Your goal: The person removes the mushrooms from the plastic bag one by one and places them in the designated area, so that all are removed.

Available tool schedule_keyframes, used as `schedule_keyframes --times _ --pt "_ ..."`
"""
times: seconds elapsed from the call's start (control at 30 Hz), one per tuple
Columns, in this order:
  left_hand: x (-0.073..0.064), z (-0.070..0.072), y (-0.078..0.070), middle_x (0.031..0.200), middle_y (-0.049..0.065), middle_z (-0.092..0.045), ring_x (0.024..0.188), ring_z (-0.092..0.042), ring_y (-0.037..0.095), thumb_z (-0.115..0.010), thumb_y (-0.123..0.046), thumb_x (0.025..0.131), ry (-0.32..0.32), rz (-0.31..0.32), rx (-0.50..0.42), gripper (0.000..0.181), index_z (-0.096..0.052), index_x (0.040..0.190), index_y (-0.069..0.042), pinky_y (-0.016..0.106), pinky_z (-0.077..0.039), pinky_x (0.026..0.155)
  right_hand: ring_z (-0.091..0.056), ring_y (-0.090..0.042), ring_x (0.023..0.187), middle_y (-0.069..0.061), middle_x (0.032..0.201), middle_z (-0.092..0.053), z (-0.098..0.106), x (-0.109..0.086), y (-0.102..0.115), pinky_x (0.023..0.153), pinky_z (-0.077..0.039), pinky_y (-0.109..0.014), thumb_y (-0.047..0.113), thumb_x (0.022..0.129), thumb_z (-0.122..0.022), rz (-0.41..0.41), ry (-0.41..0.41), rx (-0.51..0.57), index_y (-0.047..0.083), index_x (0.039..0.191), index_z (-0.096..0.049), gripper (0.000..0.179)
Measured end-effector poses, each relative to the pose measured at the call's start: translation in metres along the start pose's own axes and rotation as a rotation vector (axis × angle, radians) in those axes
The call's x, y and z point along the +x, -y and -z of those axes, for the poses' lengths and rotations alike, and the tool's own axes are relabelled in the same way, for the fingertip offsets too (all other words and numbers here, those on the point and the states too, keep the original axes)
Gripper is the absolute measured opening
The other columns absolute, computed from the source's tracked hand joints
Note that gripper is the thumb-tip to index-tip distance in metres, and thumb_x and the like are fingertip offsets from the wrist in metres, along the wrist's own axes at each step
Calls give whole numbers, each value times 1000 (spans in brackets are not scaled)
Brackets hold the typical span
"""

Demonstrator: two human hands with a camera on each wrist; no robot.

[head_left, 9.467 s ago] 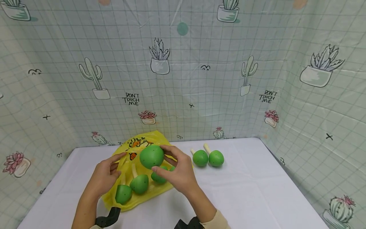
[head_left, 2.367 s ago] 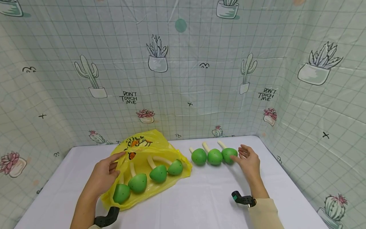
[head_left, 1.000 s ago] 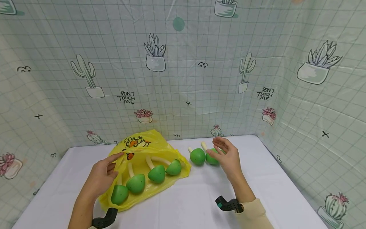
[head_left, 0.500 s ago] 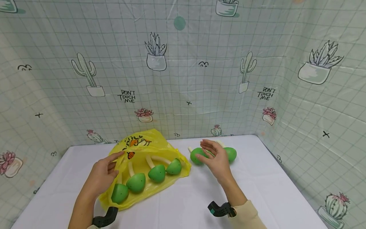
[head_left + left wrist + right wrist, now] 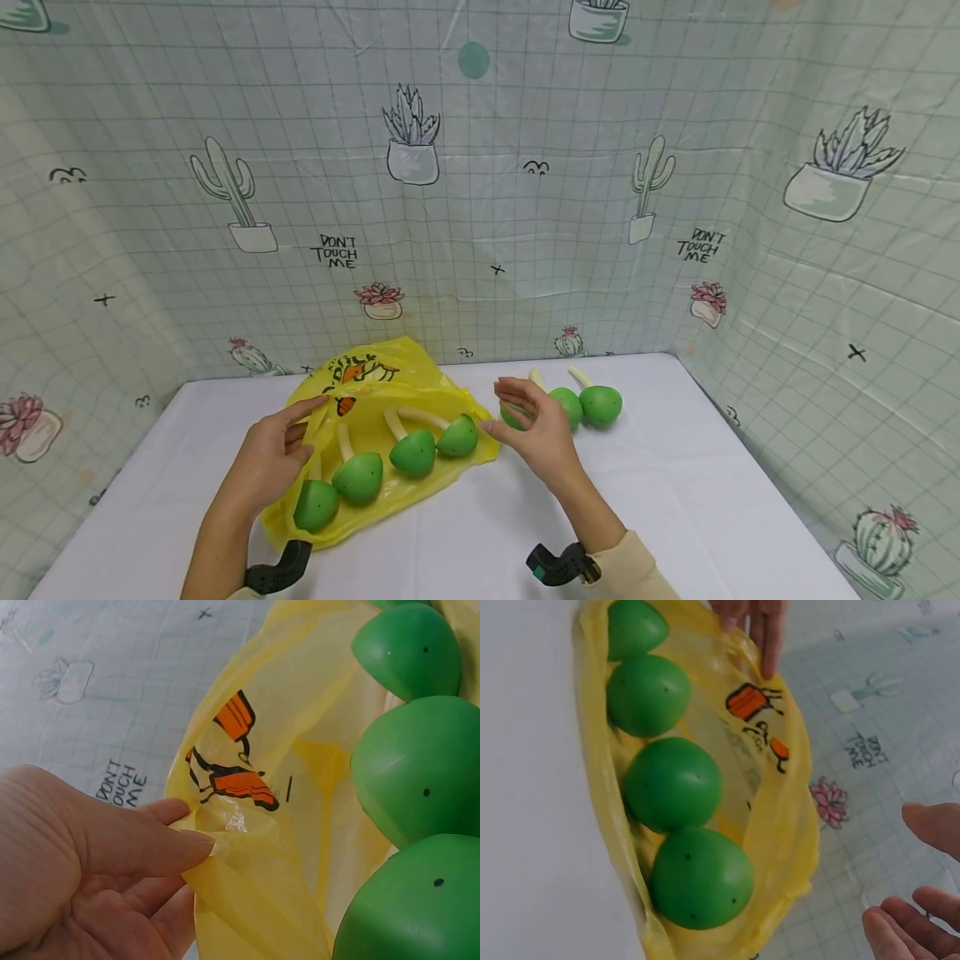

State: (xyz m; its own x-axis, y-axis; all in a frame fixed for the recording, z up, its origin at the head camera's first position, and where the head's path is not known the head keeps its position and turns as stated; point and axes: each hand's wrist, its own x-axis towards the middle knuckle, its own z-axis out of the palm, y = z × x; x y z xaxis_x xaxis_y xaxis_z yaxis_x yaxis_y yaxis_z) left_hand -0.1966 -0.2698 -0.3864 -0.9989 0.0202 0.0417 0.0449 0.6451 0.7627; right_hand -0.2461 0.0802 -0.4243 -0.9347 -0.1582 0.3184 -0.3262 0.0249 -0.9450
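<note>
A yellow plastic bag [image 5: 416,371] lies with its mouth toward me. My left hand [image 5: 266,458] holds the bag's left edge, and in the left wrist view the thumb [image 5: 161,847] pinches the plastic against the fingers. Inside the bag are several toy mushrooms [image 5: 357,479] with dotted green caps and cream stems. Three more mushrooms [image 5: 602,407] lie in a row to the right of it. My right hand [image 5: 540,433], fingers spread and holding nothing, hovers between bag and row; it partly hides the leftmost mushroom.
The table [image 5: 675,517] has a white cloth over it. Behind and at both sides hangs a pale gridded curtain [image 5: 480,217] printed with cacti. Each wrist wears a black camera mount [image 5: 558,565].
The mushroom my right hand held at first now lies rightmost in the row. Since letting it go, that hand has moved left toward the bag. The left hand keeps its hold.
</note>
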Motion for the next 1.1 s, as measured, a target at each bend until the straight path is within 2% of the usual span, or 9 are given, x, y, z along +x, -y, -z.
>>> schedule_keyframes --times 0.27,0.53,0.83,1.1 --pt "0 1 -1 161 31 -37 140 -49 51 -57 18 96 -4 8 13 68 -42 160 -2 54 -52 106 -58 -38 135 -26 142 -59 -22 -2 -6 111 -50 -37 -8 84 -83 21 62 -6 -7 139 -59 60" --pt "-1 0 -1 162 30 -37 140 -49 50 -57 17 96 -3 6 -6 68 -43 159 -3 53 -53 105 -59 -38 134 -25 141 -60 -36 -1 -13 111 -50 -37 -5 85 -84 20 104 -17 -7 138 -60 58" --pt "-4 -1 0 159 31 -41 138 -51 49 -55 18 96 -6 -20 -17 67 -43 159 -1 52 -54 105 -58 -43 133 -31 141 -58 -51 2 -17 110 -51 -37 -3 86 -84 42 159 -30 -11 138 -58 59" --pt "-2 -1 0 159 31 -41 138 -52 49 -56 18 96 -14 -12 -10 67 -43 159 -1 53 -53 105 -59 -44 131 -31 140 -59 -65 4 -24 109 -52 -42 -2 86 -84 56 164 -53 -13 137 -58 59"
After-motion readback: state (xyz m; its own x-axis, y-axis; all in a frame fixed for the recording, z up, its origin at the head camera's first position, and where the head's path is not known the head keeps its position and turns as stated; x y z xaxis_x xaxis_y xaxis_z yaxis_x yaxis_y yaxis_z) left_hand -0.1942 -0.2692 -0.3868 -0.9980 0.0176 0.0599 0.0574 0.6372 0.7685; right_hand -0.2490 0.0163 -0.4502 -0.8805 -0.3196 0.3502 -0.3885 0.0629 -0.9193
